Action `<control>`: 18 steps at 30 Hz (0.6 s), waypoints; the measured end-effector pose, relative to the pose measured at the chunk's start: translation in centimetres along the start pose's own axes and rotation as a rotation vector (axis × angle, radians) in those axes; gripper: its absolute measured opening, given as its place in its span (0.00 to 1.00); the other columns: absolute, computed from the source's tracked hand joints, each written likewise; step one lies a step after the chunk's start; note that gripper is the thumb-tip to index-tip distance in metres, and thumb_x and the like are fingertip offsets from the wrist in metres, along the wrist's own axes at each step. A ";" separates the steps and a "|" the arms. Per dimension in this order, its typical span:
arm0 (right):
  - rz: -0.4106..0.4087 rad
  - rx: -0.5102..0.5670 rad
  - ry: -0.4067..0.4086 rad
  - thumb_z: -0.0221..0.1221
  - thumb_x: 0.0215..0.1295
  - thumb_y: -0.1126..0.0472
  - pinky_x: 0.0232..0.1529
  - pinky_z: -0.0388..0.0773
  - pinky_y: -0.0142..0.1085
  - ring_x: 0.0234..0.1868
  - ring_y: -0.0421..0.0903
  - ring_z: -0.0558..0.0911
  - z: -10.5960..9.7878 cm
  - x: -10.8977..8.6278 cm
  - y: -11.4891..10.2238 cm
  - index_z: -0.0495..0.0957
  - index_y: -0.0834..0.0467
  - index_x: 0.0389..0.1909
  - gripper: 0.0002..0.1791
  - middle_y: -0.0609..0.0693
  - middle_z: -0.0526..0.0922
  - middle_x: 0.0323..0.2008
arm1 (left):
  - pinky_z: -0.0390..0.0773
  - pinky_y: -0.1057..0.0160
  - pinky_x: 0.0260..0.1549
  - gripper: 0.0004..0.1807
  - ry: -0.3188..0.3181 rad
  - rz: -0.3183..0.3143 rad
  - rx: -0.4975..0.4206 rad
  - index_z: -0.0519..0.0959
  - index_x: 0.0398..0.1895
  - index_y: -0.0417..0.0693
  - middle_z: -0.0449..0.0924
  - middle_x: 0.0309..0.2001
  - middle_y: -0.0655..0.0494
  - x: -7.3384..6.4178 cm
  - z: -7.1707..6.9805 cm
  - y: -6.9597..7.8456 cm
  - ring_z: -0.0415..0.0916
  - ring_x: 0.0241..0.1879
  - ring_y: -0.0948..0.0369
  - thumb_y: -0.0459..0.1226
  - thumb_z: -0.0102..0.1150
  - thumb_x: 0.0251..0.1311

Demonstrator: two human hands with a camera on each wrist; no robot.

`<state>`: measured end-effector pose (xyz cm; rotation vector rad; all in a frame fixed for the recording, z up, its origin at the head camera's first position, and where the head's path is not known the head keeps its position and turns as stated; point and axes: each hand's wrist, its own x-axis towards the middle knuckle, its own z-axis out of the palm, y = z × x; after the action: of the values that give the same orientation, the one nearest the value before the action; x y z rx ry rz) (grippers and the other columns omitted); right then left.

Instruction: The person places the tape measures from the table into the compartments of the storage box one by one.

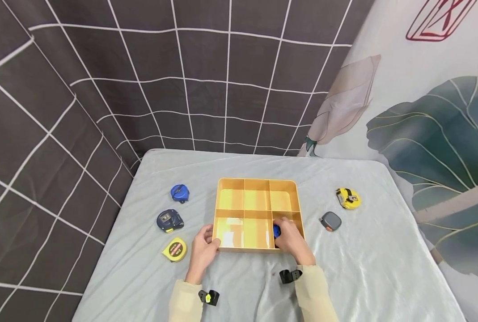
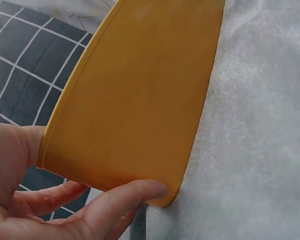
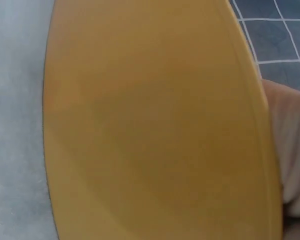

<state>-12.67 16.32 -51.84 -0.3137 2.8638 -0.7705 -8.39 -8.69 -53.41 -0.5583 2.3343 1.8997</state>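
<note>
A yellow box [image 1: 256,210] with several compartments lies on the covered table. My left hand [image 1: 204,248] grips its front left corner; in the left wrist view the fingers [image 2: 115,202] lie along the box's outer wall [image 2: 125,110]. My right hand [image 1: 290,237] reaches down into the front right compartment, holding a blue tape measure [image 1: 277,231]. The hand covers much of that tape measure. From the right wrist, the box's front wall [image 3: 160,120] hides the fingers, and only part of the hand [image 3: 292,145] shows past the rim.
Left of the box lie a blue tape measure [image 1: 180,193], a dark navy one [image 1: 169,221] and a yellow one [image 1: 175,250]. To its right are a yellow-and-black tape measure [image 1: 348,198] and a grey one [image 1: 331,221]. A dark gridded curtain [image 1: 202,103] hangs behind the table.
</note>
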 end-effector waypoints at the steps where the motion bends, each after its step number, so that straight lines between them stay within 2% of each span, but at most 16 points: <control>1: 0.005 -0.001 -0.019 0.56 0.37 0.77 0.32 0.68 0.38 0.32 0.49 0.71 0.0 0.2 0.0 0.78 0.63 0.42 0.24 0.55 0.76 0.37 | 0.76 0.63 0.19 0.26 0.000 0.003 0.003 0.71 0.54 0.37 0.76 0.41 0.43 0.0 0.0 0.1 0.74 0.30 0.59 0.25 0.51 0.46; 7: 0.030 -0.008 -0.048 0.56 0.36 0.76 0.33 0.68 0.38 0.32 0.49 0.71 0.0 0.5 0.1 0.78 0.63 0.41 0.24 0.54 0.76 0.36 | 0.76 0.62 0.18 0.27 -0.023 0.014 0.007 0.70 0.55 0.36 0.76 0.42 0.41 0.1 0.0 0.1 0.73 0.29 0.59 0.25 0.50 0.46; 11: 0.044 -0.006 -0.064 0.56 0.37 0.76 0.32 0.67 0.37 0.31 0.48 0.70 0.1 0.5 0.2 0.78 0.62 0.41 0.23 0.54 0.74 0.34 | 0.77 0.60 0.19 0.27 -0.022 -0.005 -0.016 0.70 0.55 0.38 0.75 0.42 0.42 0.2 0.1 0.0 0.73 0.29 0.59 0.24 0.50 0.45; 18: 0.065 -0.004 -0.077 0.57 0.39 0.75 0.37 0.71 0.42 0.34 0.50 0.72 0.2 0.5 0.2 0.77 0.64 0.44 0.24 0.58 0.75 0.37 | 0.77 0.59 0.19 0.28 -0.019 -0.022 -0.041 0.69 0.55 0.37 0.75 0.42 0.43 0.2 0.1 -0.1 0.74 0.29 0.59 0.25 0.50 0.44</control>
<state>-13.12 16.23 -52.19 -0.2441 2.7893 -0.7251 -8.58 -8.70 -53.61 -0.5645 2.2726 1.9390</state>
